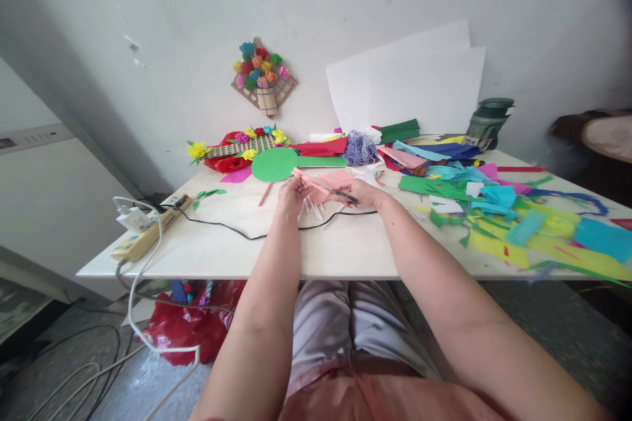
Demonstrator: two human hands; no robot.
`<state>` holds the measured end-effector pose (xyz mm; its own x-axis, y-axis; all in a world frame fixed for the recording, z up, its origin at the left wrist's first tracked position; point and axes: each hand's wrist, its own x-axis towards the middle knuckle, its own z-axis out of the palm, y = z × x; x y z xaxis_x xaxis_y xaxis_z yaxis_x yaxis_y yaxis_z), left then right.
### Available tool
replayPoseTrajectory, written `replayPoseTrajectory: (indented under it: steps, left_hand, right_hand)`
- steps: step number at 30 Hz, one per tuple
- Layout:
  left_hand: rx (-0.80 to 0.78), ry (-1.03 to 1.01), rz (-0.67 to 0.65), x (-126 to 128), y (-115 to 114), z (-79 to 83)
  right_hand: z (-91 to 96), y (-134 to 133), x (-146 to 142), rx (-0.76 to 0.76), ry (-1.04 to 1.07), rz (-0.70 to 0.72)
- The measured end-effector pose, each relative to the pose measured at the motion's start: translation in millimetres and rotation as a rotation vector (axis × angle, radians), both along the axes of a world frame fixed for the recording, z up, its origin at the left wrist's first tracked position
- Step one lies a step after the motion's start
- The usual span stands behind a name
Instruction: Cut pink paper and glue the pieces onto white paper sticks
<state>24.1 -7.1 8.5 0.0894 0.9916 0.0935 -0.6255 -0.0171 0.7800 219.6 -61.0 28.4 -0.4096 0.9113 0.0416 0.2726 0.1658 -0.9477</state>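
Observation:
My left hand [292,195] is closed on a pink paper piece [326,183] held just above the white table [222,250]. Its edge hangs down in several cut strips. My right hand [364,193] grips scissors [340,192] with dark handles, the blades reaching left into the pink paper. Both hands meet at the middle of the table, over a black cable [237,230]. A green paper circle [274,164] lies just behind the hands.
Coloured paper scraps [518,223] cover the table's right side. Paper flowers [237,148], purple yarn [359,148] and white sheets [409,82] stand at the back. A power strip [143,237] sits at the left edge, cables trailing to the floor by a red bag [190,332].

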Motion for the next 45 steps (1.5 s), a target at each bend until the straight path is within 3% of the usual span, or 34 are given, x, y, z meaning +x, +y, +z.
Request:
replayPoseTrajectory:
  steps: [18, 33, 45]
  left_hand:
    - [0.046, -0.014, 0.007, -1.2, 4.1, -4.0]
    - [0.06, 0.0, -0.01, 0.5, 2.3, -3.6]
    - [0.079, -0.015, -0.029, 1.7, 1.8, -3.6]
  right_hand:
    - [-6.1, 5.6, 0.4, 0.031, 0.055, -0.006]
    - [-5.5, 4.9, 4.2, 0.076, -0.024, 0.028]
    - [-1.1, 1.4, -0.5, 0.046, -0.046, -0.031]
